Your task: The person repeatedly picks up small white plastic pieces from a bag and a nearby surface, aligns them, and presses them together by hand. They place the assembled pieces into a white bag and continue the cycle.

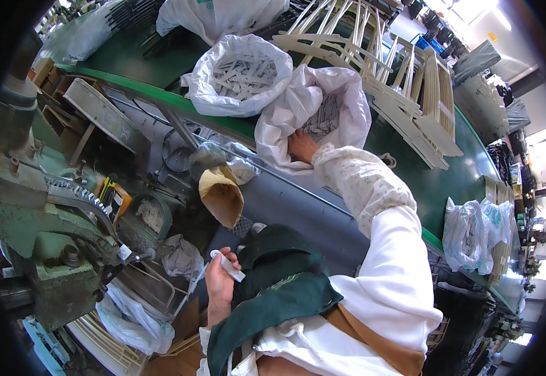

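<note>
My left hand (219,285) is closed round a flat pale strip (230,268) with a rounded upper end, low in front of my body. Stretched forward, my right hand (302,146) is inside the mouth of a white woven sack (352,94) on the green bench, against its near inner wall. Its fingertips are partly hidden, so I cannot tell whether they grip anything. Grey strips (327,116) lie in that sack beside the hand. Touching it on the left is a second white sack (204,94), its rim rolled open, full of similar loose pale strips (248,74).
A green machine (41,250) stands at the left, with a bin of small pale pieces (150,213) next to it. An open brown paper bag (221,194) sits below the bench edge. Cream slatted frames (404,94) and clear plastic bags (470,235) occupy the bench's right side.
</note>
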Demonstrator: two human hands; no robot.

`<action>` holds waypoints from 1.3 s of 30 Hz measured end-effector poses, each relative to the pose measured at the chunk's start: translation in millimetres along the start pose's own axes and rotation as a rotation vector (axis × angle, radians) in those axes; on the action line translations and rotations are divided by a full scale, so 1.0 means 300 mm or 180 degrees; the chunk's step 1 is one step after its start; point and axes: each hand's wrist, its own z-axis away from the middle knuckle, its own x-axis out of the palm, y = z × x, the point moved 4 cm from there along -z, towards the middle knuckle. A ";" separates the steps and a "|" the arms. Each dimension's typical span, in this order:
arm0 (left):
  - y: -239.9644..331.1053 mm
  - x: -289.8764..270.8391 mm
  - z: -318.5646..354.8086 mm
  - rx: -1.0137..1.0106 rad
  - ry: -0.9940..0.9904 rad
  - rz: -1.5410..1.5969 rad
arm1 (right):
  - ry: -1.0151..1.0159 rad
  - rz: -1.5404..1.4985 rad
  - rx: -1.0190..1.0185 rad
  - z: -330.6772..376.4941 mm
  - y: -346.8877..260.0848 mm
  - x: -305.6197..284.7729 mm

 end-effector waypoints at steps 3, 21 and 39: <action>-0.007 -0.001 0.005 -0.0003 0.0082 -0.0048 | -0.0367 -0.0205 -0.0215 0.007 0.026 0.012; 0.020 -0.039 -0.006 0.0144 0.0316 0.0104 | 0.0508 -0.2101 0.0824 0.111 0.286 -0.188; 0.225 0.304 -0.039 0.0647 -0.0492 -0.1816 | -0.0401 -0.4072 -0.0591 0.090 -0.559 -0.627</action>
